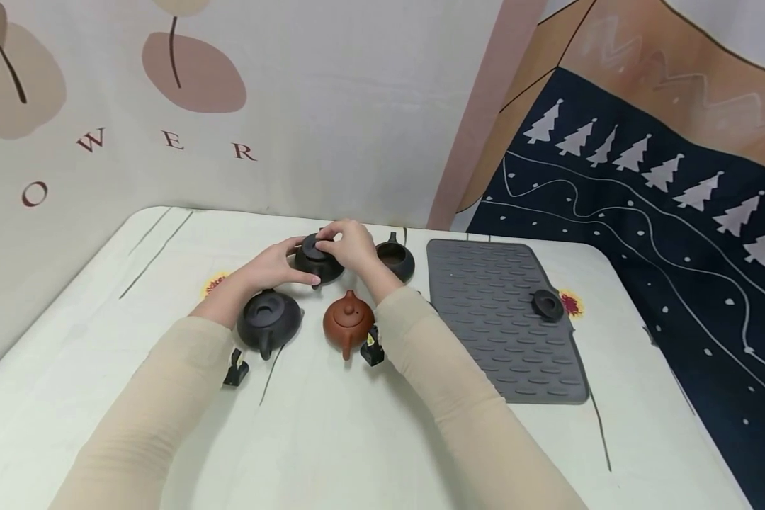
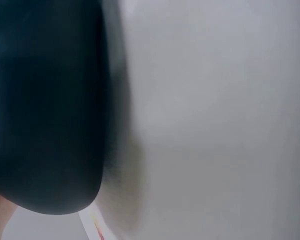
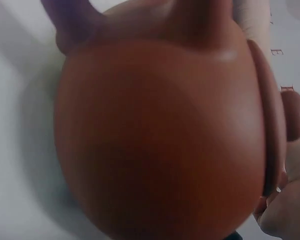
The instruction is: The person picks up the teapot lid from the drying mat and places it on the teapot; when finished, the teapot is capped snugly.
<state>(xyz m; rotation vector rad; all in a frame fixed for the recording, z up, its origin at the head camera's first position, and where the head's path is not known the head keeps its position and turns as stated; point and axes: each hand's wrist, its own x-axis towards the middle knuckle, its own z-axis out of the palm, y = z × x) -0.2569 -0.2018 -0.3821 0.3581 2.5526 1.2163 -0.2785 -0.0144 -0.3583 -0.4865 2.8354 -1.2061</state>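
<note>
At the back of the table, my left hand (image 1: 269,270) holds a small black teapot (image 1: 325,269) from the left, thumb in front and fingers behind. From above, my right hand (image 1: 352,244) pinches that teapot's lid (image 1: 309,248), which sits at its mouth. Under my left wrist stands a larger black teapot (image 1: 269,322) with its lid on; its dark side (image 2: 45,110) fills the left of the left wrist view. A reddish-brown clay teapot (image 1: 348,320) stands near my right wrist, seen close in the right wrist view (image 3: 160,135).
A black teapot without its lid (image 1: 397,259) stands behind my right wrist. On the right lies a grey ridged mat (image 1: 484,319) with a round black lid (image 1: 547,305) at its right edge. Small black wrist devices (image 1: 372,348) show near both wrists. Printed curtains hang behind.
</note>
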